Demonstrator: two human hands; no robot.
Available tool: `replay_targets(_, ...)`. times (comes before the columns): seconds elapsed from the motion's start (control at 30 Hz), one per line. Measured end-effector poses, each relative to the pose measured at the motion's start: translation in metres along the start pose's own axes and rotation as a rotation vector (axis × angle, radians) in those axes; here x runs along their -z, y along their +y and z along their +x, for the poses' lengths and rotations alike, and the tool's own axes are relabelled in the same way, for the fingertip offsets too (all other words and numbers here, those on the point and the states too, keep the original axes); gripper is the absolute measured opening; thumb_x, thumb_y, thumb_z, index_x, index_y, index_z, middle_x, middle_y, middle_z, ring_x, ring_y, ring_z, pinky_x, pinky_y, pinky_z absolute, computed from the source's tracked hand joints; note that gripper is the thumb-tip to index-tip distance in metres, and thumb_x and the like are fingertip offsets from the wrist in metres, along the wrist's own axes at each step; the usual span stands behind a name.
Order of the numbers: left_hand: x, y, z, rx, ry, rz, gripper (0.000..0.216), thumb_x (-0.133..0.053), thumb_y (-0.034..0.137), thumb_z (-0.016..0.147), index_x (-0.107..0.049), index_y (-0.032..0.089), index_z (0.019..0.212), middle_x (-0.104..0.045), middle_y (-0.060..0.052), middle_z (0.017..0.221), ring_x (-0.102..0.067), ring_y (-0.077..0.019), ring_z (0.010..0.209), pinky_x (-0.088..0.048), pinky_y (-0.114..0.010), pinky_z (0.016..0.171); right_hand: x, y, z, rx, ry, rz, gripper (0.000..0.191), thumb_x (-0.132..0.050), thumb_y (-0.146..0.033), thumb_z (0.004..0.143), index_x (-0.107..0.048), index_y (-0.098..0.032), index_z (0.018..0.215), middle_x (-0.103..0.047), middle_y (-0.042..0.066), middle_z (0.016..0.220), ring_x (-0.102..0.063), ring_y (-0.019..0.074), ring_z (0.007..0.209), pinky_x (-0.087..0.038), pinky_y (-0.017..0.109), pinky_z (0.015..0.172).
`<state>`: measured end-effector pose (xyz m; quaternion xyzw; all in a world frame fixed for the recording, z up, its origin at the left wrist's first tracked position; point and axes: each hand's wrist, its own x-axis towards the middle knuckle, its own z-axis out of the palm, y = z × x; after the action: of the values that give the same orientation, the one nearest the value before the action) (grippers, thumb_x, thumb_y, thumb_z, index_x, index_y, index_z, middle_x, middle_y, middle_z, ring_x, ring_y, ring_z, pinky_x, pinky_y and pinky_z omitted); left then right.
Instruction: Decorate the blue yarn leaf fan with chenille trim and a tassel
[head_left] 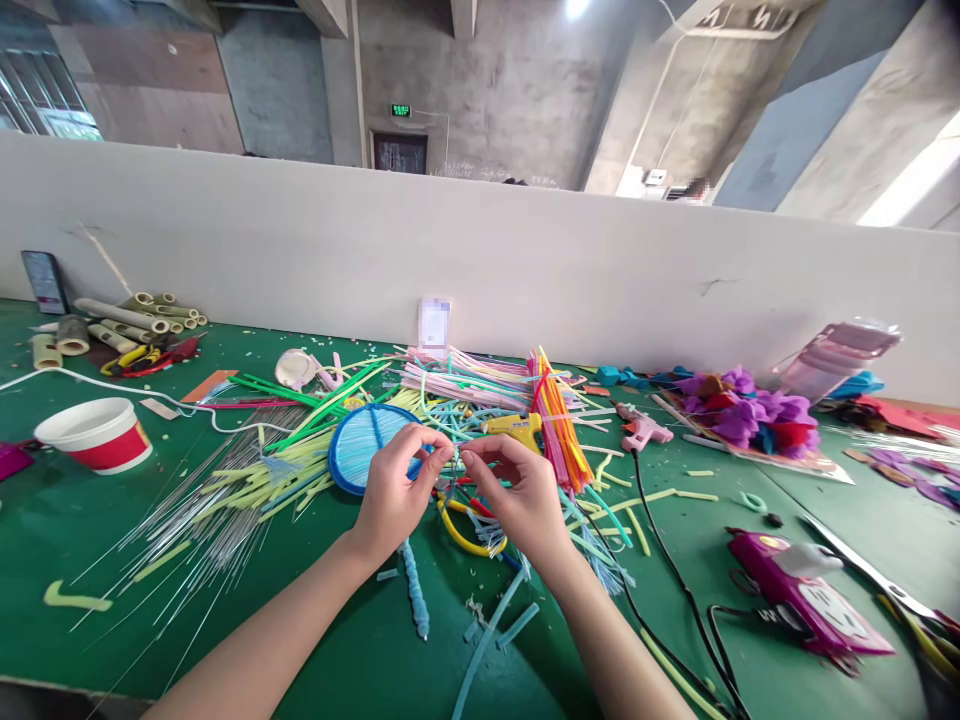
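Note:
My left hand [397, 485] and my right hand [519, 490] meet above the middle of the green table. Thumb and forefinger of each are pinched together around something small and bluish, too small to make out. Just behind my left hand is a round blue frame [352, 450] wound with light blue strands, partly covered by the fingers. Below that hand lies a twisted blue fuzzy stem [415, 590]. A yellow-handled tool [461, 535] lies under my hands. Behind my right hand rests a yellow glue gun [517, 430]. Loose blue strips [487, 640] lie between my forearms.
Left are a paper cup [97, 435], thin wires [202, 540] and bamboo tubes [142, 315]. Bundled pipe cleaners [559, 425] stand behind. Right are a pink glue gun [643, 428], black cables [667, 560], a magenta device [810, 595], scissors [874, 570] and a pink bottle [840, 360].

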<state>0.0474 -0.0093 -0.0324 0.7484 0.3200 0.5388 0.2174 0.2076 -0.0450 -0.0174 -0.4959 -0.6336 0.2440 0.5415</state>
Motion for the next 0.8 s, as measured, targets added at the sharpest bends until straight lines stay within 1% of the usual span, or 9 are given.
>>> replay_targets(0.13,0.001,0.002,-0.001,0.040,-0.020,-0.039,0.015,-0.054,0.031,0.099,-0.062,0.021,0.091,-0.066,-0.003,0.088,-0.062,-0.0163,0.082,-0.050,-0.026,0.072,-0.001,0.000,0.000,0.027,-0.014,0.004,0.016,-0.066,-0.034,0.089,-0.072,-0.020,0.090,-0.075,0.005,0.085,-0.070,0.0181,0.075,-0.055,0.027,0.061)
replay_targets(0.3,-0.001,0.002,-0.003,0.103,-0.021,-0.097,0.017,-0.057,0.034,0.097,-0.063,0.020,0.090,-0.066,-0.003,0.088,-0.064,-0.0166,0.081,-0.052,-0.026,0.072,-0.004,0.001,0.001,0.032,-0.019,0.082,0.017,-0.067,-0.037,0.088,-0.072,-0.020,0.089,-0.076,0.005,0.090,-0.070,0.0199,0.083,-0.056,0.031,0.075)
replay_targets(0.43,-0.002,0.007,0.002,0.116,-0.020,-0.072,0.018,-0.057,0.035,0.097,-0.063,0.021,0.088,-0.068,-0.003,0.087,-0.065,-0.0172,0.083,-0.052,-0.026,0.072,-0.004,0.005,0.004,-0.035,-0.039,0.204,0.023,-0.071,-0.043,0.085,-0.069,-0.020,0.085,-0.074,0.005,0.084,-0.069,0.0195,0.079,-0.057,0.031,0.073)
replay_targets(0.5,0.005,0.015,0.005,0.111,-0.057,-0.010,0.016,-0.056,0.034,0.097,-0.064,0.021,0.090,-0.069,-0.003,0.089,-0.067,-0.0181,0.085,-0.053,-0.027,0.074,-0.001,0.005,0.005,-0.074,-0.025,0.291,0.025,-0.071,-0.044,0.084,-0.067,-0.020,0.083,-0.072,0.003,0.080,-0.068,0.0178,0.075,-0.056,0.030,0.072)
replay_targets(0.57,0.019,0.023,0.003,0.071,-0.186,0.097,0.011,-0.057,0.031,0.097,-0.065,0.023,0.097,-0.071,-0.004,0.098,-0.067,-0.0203,0.094,-0.054,-0.031,0.082,0.002,0.004,0.007,-0.104,0.014,0.397,0.025,-0.071,-0.044,0.084,-0.062,-0.020,0.082,-0.071,0.002,0.077,-0.068,0.0166,0.072,-0.057,0.031,0.074)
replay_targets(0.63,0.038,0.028,-0.007,-0.016,-0.466,0.233,0.016,-0.060,0.024,0.095,-0.066,0.028,0.110,-0.069,-0.005,0.118,-0.064,-0.0240,0.113,-0.052,-0.038,0.096,0.005,0.003,0.007,-0.145,0.040,0.488,0.025,-0.068,-0.043,0.085,-0.057,-0.021,0.081,-0.069,0.000,0.072,-0.066,0.0151,0.066,-0.056,0.031,0.071)
replay_targets(0.7,0.054,0.027,-0.023,-0.104,-0.729,0.359,0.030,-0.069,0.018,0.088,-0.068,0.034,0.113,-0.058,-0.004,0.142,-0.051,-0.0311,0.135,-0.047,-0.048,0.106,0.006,0.003,0.007,-0.215,0.032,0.523,0.024,-0.066,-0.042,0.085,-0.053,-0.022,0.081,-0.063,-0.004,0.063,-0.059,0.0117,0.052,-0.051,0.025,0.055)
replay_targets(0.77,0.063,0.018,-0.040,-0.126,-0.842,0.418,0.035,-0.075,0.017,0.083,-0.069,0.036,0.112,-0.051,-0.003,0.151,-0.038,-0.0340,0.145,-0.044,-0.052,0.109,0.005,0.004,0.008,-0.274,0.011,0.522,0.025,-0.065,-0.043,0.084,-0.052,-0.022,0.081,-0.055,-0.008,0.056,-0.046,0.0075,0.040,-0.036,0.019,0.041)
replay_targets(0.8,0.063,0.013,-0.046,-0.141,-0.836,0.439,0.031,-0.074,0.017,0.084,-0.071,0.034,0.109,-0.051,-0.004,0.151,-0.036,-0.0343,0.146,-0.042,-0.055,0.111,0.004,0.005,0.008,-0.291,0.001,0.515,0.026,-0.066,-0.043,0.083,-0.052,-0.022,0.081,-0.052,-0.009,0.054,-0.040,0.0060,0.038,-0.030,0.018,0.039)
